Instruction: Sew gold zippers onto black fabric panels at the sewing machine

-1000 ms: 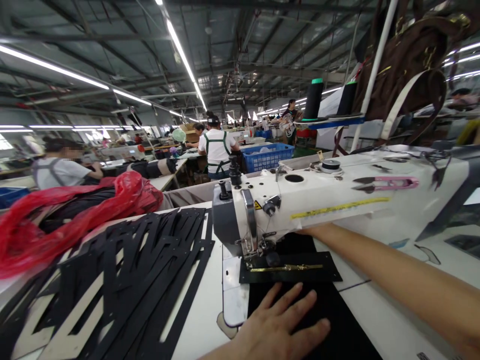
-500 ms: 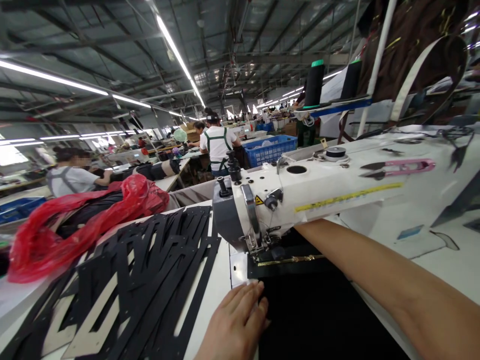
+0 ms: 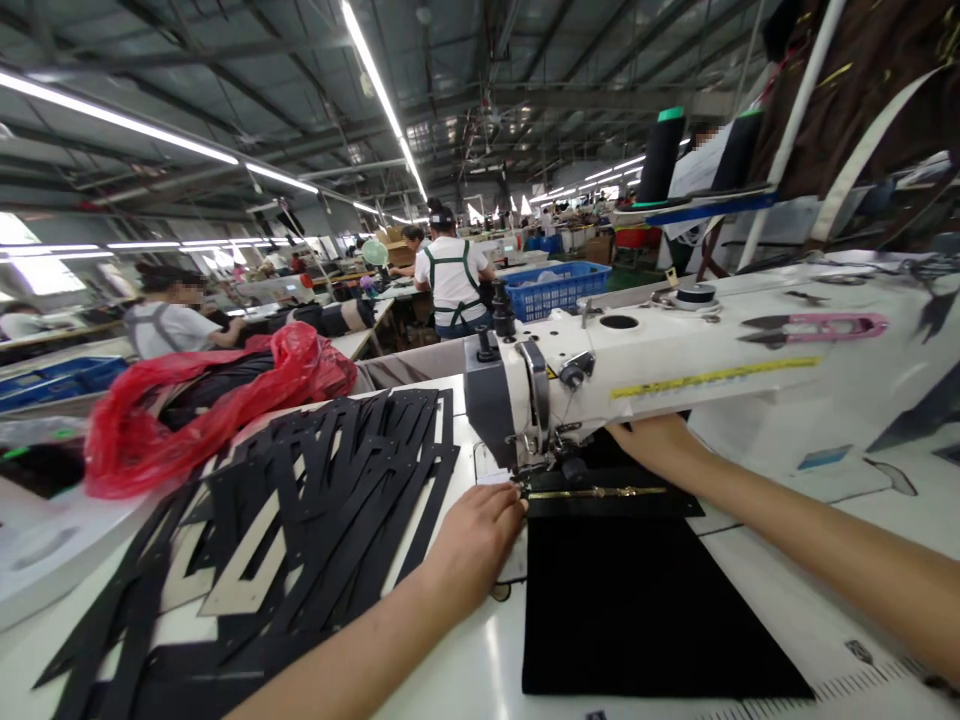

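Observation:
A black fabric piece [image 3: 637,610] with a gold-toothed zipper [image 3: 577,493] along its far part lies on the sewing machine bed. The white sewing machine [image 3: 675,350] stands over its far edge, the needle area just above the zipper. My left hand [image 3: 480,530] is at the left end of the zipper, fingers bent and pressed together on the fabric's edge. My right hand [image 3: 646,440] reaches under the machine arm onto the black material behind the zipper; its fingers are mostly hidden.
Many black cut strips [image 3: 337,490] are heaped left of the machine. Beyond them lies a red plastic bag [image 3: 217,410] around dark material. Pink-handled thread snips [image 3: 817,328] rest on the machine arm. A blue crate [image 3: 555,290] and several co-workers are farther back.
My left hand has moved farther away from me, up to the zipper's left end. More of the black fabric's near part shows. The whole view has shifted, with the machine now farther right.

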A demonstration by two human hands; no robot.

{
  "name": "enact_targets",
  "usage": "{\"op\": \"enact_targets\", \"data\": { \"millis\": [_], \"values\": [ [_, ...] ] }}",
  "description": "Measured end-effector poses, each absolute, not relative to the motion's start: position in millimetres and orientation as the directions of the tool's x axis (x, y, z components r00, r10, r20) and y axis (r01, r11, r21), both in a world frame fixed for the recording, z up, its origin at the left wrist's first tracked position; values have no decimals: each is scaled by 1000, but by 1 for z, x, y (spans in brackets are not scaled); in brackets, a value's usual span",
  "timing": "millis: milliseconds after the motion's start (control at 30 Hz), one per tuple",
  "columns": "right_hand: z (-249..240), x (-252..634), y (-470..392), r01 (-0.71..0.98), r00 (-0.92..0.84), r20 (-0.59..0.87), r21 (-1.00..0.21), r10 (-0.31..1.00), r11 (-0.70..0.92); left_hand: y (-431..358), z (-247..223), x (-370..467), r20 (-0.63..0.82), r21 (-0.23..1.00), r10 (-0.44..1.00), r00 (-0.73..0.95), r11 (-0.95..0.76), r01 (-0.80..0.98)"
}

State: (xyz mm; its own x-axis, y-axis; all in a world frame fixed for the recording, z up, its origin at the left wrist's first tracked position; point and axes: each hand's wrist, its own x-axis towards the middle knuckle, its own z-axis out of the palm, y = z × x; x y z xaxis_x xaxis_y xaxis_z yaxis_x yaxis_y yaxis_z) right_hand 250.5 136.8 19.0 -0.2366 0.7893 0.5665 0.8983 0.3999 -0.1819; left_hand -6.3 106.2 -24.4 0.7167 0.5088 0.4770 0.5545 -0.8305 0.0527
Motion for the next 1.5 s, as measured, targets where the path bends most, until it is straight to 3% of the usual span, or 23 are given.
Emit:
{"op": "enact_targets", "data": {
  "millis": [167,333,700,900,1333,1500],
  "values": [
    [1,227,57,773,-477,512,-142,715,618,114,-10,1,341,88,681,648,-709,700],
    [-15,192,65,790,-494,439,-133,750,598,117,-2,4,326,113,738,591,-651,751],
    [-28,187,71,781,-533,433,-79,727,620,100,-29,6,414,90,656,630,-719,689],
    [-25,193,78,782,-482,667,35,568,623,93,-32,10,440,79,665,603,-698,712],
    [-46,194,88,768,-532,575,18,622,640,94,-31,7,477,94,636,607,-723,684],
    [-25,211,79,740,-589,583,113,559,663,95,-33,8,490,89,626,607,-728,679]
  ]
}}
